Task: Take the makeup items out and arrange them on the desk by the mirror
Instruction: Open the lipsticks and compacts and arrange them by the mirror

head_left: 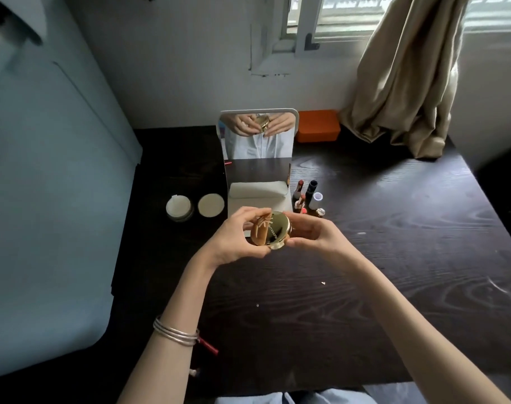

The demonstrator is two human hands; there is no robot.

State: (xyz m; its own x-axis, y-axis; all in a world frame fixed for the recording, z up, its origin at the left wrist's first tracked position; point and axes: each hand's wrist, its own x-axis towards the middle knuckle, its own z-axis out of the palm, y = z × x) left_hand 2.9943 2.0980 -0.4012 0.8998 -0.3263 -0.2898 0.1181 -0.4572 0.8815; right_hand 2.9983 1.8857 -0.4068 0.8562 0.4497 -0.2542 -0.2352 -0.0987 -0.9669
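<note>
Both hands hold a round gold compact (277, 230) above the dark counter (394, 228), just near of the standing mirror (258, 135): the left hand (236, 237) has its grip curled round the left side, the right hand (309, 231) pinches the right edge. Lipsticks (302, 196) stand right of the mirror; an open cream jar (178, 209) and its lid (211, 206) sit left.

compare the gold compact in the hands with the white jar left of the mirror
The gold compact is shiny and held above the desk by the left hand and right hand. The white jar is matte, rests on the desk, untouched. Both are round.
</note>
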